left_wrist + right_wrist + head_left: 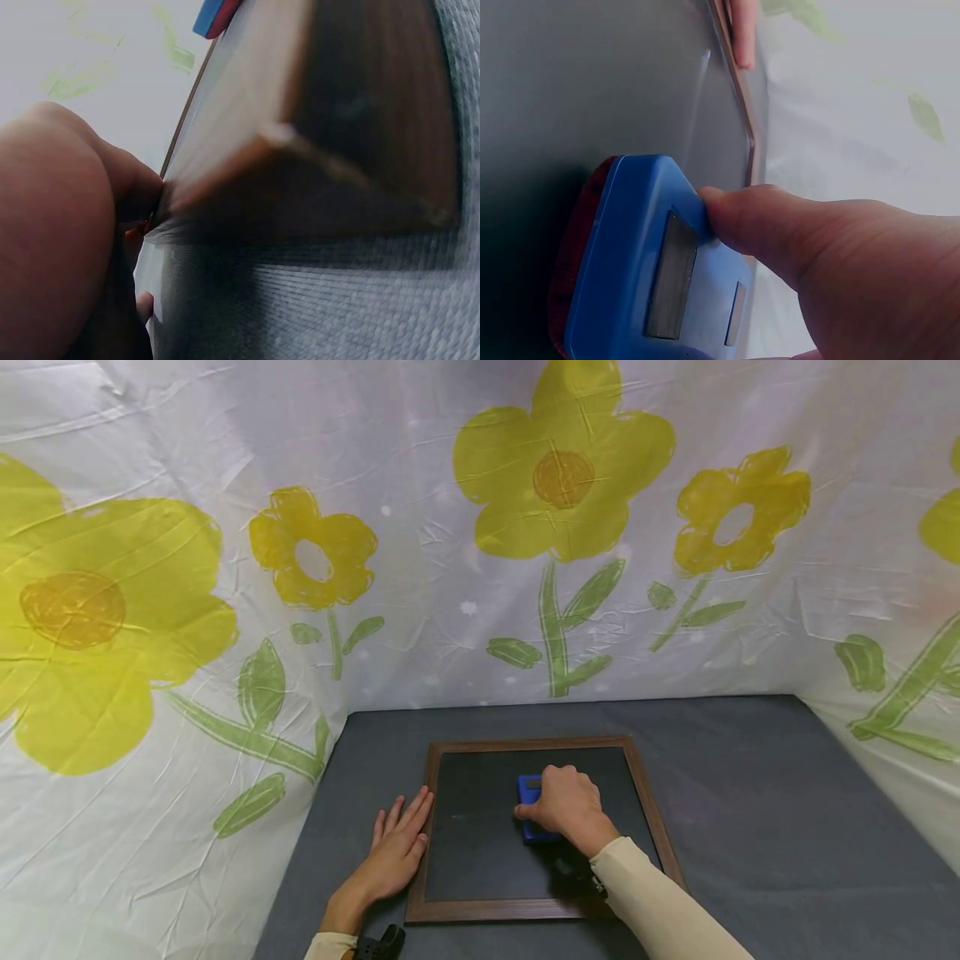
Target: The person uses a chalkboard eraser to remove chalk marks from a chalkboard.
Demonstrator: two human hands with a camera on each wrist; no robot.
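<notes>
A small chalkboard with a brown wooden frame lies flat on the dark grey table. My right hand grips a blue eraser with a red felt underside and holds it on the middle of the board's dark surface. In the right wrist view my thumb lies along the blue eraser and the board fills the left. My left hand rests flat with straight fingers against the frame's left edge. In the left wrist view the frame's corner fills the picture, beside my left hand.
A white cloth printed with yellow flowers hangs as a wall behind and on both sides of the table. The grey tabletop extends to the right of the board.
</notes>
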